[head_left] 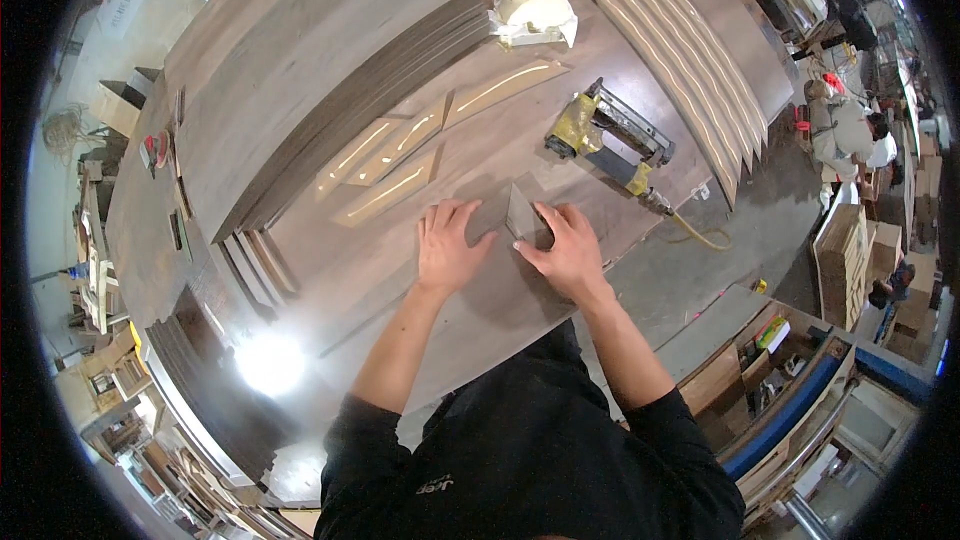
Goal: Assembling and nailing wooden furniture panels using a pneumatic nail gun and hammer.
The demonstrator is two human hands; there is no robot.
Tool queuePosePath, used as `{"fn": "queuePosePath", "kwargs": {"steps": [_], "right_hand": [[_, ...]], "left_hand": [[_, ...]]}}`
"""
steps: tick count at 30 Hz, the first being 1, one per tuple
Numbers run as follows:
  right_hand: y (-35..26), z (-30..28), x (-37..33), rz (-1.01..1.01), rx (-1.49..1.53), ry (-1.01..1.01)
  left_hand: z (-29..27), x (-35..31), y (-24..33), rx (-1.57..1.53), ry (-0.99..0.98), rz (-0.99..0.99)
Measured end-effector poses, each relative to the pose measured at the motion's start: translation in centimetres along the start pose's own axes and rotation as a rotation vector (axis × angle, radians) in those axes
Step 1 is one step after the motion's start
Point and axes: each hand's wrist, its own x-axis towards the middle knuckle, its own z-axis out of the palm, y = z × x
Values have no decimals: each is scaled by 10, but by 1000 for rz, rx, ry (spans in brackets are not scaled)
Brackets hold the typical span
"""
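Observation:
Two small grey-brown board pieces [521, 210] meet in a pointed corner on the work table, in front of my body. My left hand [447, 248] grips the left side of this corner, thumb toward the middle. On the other side, my right hand [567, 252] holds the right-hand piece, its thumb near the joint. Just beyond my hands lie several short board pieces [392, 192] with shiny glue lines on them. A nail gun [610, 135] wrapped in yellow tape rests beyond my right hand, with a yellowish hose [700, 231] attached.
A tall stack of large grey-brown panels [330, 60] fills the far left. Long strips with wavy glue lines [680, 60] lie at the far right. A crumpled white plastic bag [535, 12] sits between them. Below the table's right edge stands an open drawer or bin [770, 380].

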Motion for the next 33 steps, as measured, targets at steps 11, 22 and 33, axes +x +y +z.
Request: {"fn": "queuePosePath", "kwargs": {"steps": [11,22,33], "right_hand": [[5,25,7,-79,87,168],[7,30,10,-95,54,220],[-2,8,18,-8,162,-36]], "left_hand": [[3,1,-3,7,22,24],[2,7,-2,8,-4,76],[3,2,-9,87,-49,51]]}}
